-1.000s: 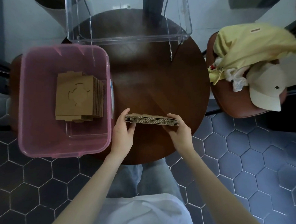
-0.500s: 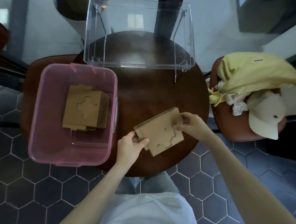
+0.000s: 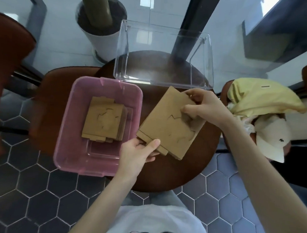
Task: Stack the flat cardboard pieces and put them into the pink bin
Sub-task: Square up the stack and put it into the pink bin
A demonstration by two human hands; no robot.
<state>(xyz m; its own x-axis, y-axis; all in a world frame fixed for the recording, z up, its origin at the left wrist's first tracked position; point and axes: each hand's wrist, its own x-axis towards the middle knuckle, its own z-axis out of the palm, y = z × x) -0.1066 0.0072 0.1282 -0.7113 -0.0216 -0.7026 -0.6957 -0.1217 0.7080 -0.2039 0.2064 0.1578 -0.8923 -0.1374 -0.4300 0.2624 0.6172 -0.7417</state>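
1. Both hands are on the held stack of cardboard (image 3: 168, 120), which hangs flat-side up over the round table (image 3: 172, 174), just right of the pink bin (image 3: 66, 129) and tilted on a diagonal.
2. The left hand (image 3: 138, 151) pinches the near-left corner, thumb on top and fingers curled underneath; the right hand (image 3: 201, 108) grips the far-right edge, thumb pressed on the top face. Both are closed firmly on the cardboard, neither splayed wide.
3. Inside the bin, the earlier stack (image 3: 102, 120) already lies flat on the floor, sitting toward the far half.
4. The step in hand looks like the carry across the bin's right wall. Best to keep that two-corner pinch tight, since loose sheets in a bundle like this can fan out and slide.
5. Turn the bundle so its edges square up with the stack below before lowering; right now it sits skewed to it.
6. Lift clear of the pink rim, which lies just beside the bundle's near-left corner, a likely snag.
7. Lower flat onto the pile, letting the left fingers slip out last so the bottom sheets do not drag.
8. The clear box (image 3: 165, 54) behind stays well out of the path.
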